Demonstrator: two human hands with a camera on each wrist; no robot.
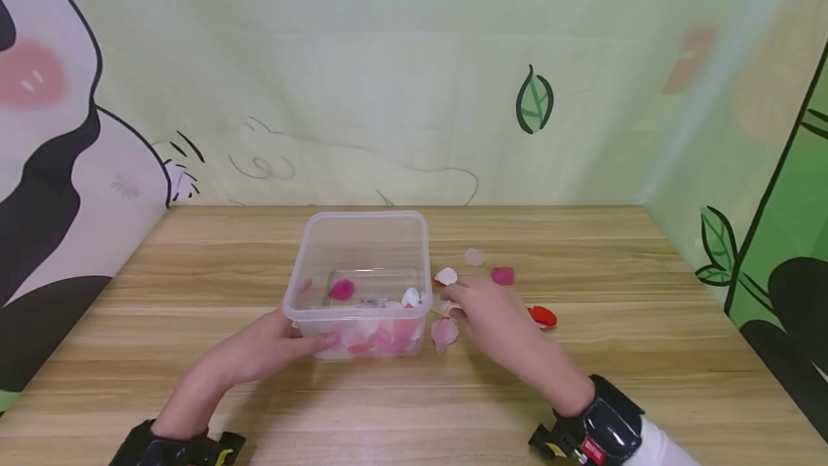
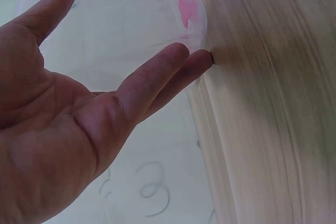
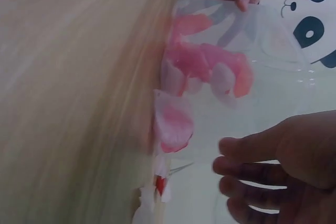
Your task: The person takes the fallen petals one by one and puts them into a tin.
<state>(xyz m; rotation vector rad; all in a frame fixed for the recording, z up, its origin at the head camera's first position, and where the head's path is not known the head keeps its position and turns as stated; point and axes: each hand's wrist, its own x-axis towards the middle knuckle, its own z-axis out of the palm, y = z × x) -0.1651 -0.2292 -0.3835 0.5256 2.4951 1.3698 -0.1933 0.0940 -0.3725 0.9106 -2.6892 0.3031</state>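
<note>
A clear plastic box [image 1: 365, 215] stands on the table, with pink, white and magenta petals [image 1: 382, 336] lying inside. At the box's near left corner, my left hand [image 1: 259, 347] touches the wall, its fingers straight and its thumb spread apart in the left wrist view. My right hand [image 1: 494, 322] reaches low over loose petals just right of the box. Its fingers [image 3: 236, 166] extend toward them, and nothing shows between them in the right wrist view. A pale pink petal [image 1: 444, 334] and a white petal [image 1: 446, 276] lie close to the fingertips.
Beyond the right hand lie a pale petal [image 1: 474, 257] and a magenta petal [image 1: 502, 275]. A red petal [image 1: 542, 316] is to its right. The wooden table [image 1: 582, 236] ends at a printed cloth backdrop [image 1: 414, 106].
</note>
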